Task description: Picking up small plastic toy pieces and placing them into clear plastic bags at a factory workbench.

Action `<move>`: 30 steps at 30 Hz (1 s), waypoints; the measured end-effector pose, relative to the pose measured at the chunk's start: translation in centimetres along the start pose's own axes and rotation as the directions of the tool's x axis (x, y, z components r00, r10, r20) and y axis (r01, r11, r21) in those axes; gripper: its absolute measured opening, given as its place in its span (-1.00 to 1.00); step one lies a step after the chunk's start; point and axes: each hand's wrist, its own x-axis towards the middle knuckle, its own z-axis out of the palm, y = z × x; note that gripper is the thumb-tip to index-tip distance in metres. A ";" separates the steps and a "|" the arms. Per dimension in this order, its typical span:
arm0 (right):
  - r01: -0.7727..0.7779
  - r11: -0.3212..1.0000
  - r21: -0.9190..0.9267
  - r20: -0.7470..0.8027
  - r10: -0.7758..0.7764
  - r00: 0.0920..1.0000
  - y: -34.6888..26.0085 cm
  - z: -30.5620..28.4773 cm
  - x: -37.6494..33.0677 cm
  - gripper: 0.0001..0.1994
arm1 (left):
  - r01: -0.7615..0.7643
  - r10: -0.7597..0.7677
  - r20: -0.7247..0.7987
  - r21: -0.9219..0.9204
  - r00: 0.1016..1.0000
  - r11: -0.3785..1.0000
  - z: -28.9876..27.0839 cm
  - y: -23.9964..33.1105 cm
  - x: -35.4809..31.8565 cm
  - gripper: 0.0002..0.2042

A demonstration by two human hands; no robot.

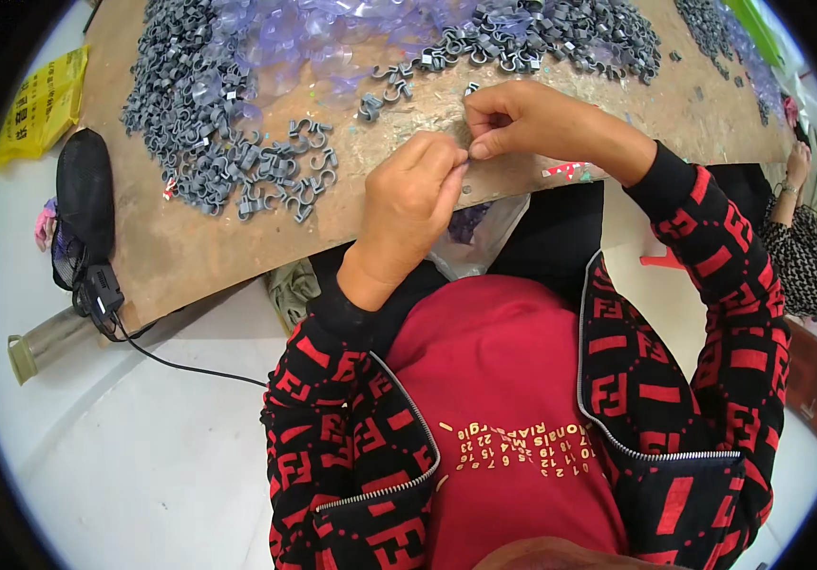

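Over the near edge of the wooden table [180, 261], my two hands meet at the fingertips. My left hand [407, 201] is closed, its fingers curled in and thumb pressed against them. Pinched at thumb and forefinger, my right hand [527, 119] touches the left one's tips. Whatever sits between them is hidden or too small to name. Beyond the hands lie grey C-shaped plastic clips: a small cluster [394, 87] close by, a large heap [176, 95] at left and another [560, 38] at right. Translucent purple plastic pieces [304, 43] fill the space between the heaps.
A yellow bag [43, 104] lies at the far left. Beside it are a black case [84, 190] with a cable and a bottle [52, 344]. A clear plastic bag [484, 237] hangs below the table edge. Another person's hand [797, 163] shows at right.
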 end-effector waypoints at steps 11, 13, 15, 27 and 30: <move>-0.045 0.999 -0.002 0.048 0.045 0.998 -0.9 0.0 0.0 -0.74 | 0.009 -0.009 -0.021 -0.007 1.000 1.000 0.0 -0.1 -0.1 -0.89; -0.031 0.999 -0.035 0.043 0.032 0.999 -1.0 0.2 0.0 -0.74 | 0.016 -0.016 -0.023 -0.016 1.000 1.000 -0.1 -0.2 -0.2 -0.90; -0.014 0.998 -0.068 0.032 0.016 0.999 -1.1 0.2 -0.1 -0.74 | 0.017 -0.018 -0.023 -0.024 1.000 1.000 -0.1 -0.2 -0.3 -0.90; 0.050 0.998 0.035 -0.016 -0.049 0.999 0.3 0.9 -0.2 -0.81 | 0.162 -0.157 0.049 -0.099 0.986 0.982 0.2 0.8 -0.3 -0.84; 0.040 0.992 0.122 -0.076 -0.031 0.997 0.5 1.4 -1.0 -0.86 | 0.046 -0.047 0.023 0.044 0.999 0.998 0.5 1.2 -0.5 -0.78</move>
